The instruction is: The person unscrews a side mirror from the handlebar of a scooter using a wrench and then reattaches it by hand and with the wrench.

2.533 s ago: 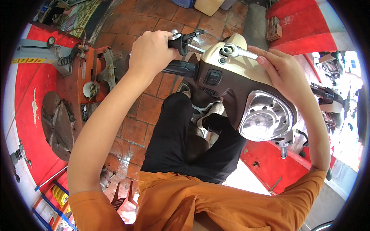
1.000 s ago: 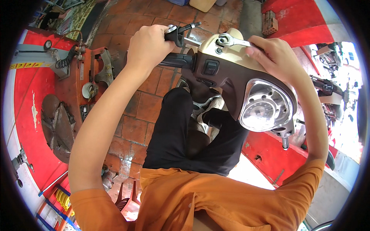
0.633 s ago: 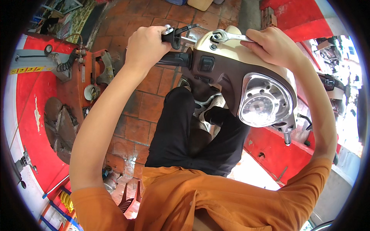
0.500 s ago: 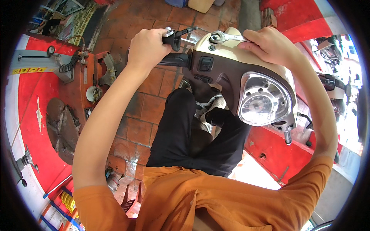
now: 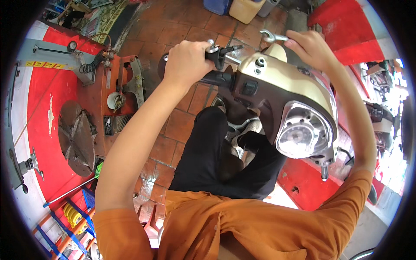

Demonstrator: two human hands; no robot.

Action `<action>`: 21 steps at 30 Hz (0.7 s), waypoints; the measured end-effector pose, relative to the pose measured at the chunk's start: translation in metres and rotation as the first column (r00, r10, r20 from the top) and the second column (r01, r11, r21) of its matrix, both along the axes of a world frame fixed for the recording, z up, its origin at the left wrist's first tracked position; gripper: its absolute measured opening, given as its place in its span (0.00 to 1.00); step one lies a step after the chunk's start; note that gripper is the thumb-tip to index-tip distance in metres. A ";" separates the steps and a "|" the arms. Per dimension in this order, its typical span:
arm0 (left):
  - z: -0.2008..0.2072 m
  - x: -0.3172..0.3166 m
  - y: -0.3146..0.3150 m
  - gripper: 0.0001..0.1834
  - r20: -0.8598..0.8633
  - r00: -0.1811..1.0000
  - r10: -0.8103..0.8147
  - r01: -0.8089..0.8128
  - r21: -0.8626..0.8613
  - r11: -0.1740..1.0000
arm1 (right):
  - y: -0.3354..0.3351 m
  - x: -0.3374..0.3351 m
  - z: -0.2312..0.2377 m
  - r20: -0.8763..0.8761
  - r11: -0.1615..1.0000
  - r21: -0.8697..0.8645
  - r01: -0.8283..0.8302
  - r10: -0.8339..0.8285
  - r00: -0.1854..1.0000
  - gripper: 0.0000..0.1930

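Observation:
A scooter's cream and brown handlebar cover [image 5: 299, 80] stands before me, with a round instrument dial [image 5: 301, 130] at its rear. My right hand [image 5: 310, 47], closed, holds a silver wrench [image 5: 271, 36] above the cover's far edge. The wrench's open jaw is apart from the silver nut [image 5: 260, 62] on the cover's left end. My left hand [image 5: 188, 60] is closed at the left handlebar, against a black fitting [image 5: 215, 57] with a rounded silver top. Its fingertips are hidden. The black handlebar grip [image 5: 219, 79] shows beside it.
To the left stands an orange machine [image 5: 125, 86] with a round metal plate [image 5: 77, 138]. Yellow and blue containers [image 5: 245, 9] are on the tiled floor at the back. A blue and orange rack [image 5: 65, 225] is at lower left. Other scooter parts line the right side.
My right hand has lifted the wrench off the nut, up and away from the cover. The view has shifted, so the scooter appears lower and further right. My left hand keeps its hold.

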State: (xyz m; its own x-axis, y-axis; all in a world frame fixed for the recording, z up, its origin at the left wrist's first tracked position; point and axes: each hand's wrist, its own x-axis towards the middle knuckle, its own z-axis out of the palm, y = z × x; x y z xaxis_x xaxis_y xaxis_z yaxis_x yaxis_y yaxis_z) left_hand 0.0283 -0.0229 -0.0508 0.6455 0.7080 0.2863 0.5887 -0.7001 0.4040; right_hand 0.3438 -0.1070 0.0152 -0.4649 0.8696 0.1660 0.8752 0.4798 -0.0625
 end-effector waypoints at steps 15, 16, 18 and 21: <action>0.004 0.004 -0.001 0.10 -0.049 0.995 0.082 -0.088 -0.134 0.987 | -0.029 -0.014 0.007 0.031 0.965 -0.248 0.089 -0.083 0.996 0.17; 0.002 0.003 0.000 0.09 -0.052 0.996 0.068 -0.075 -0.129 0.989 | -0.026 -0.015 0.007 0.025 0.964 -0.253 0.082 -0.078 0.997 0.17; 0.001 0.002 0.001 0.09 -0.061 0.996 0.058 -0.066 -0.130 0.989 | -0.021 -0.016 0.007 0.033 0.960 -0.275 0.049 -0.042 0.999 0.16; 0.004 0.002 0.000 0.08 -0.080 0.994 0.076 -0.090 -0.189 0.978 | -0.016 -0.012 0.002 -0.042 0.977 -0.213 -0.019 0.010 0.999 0.16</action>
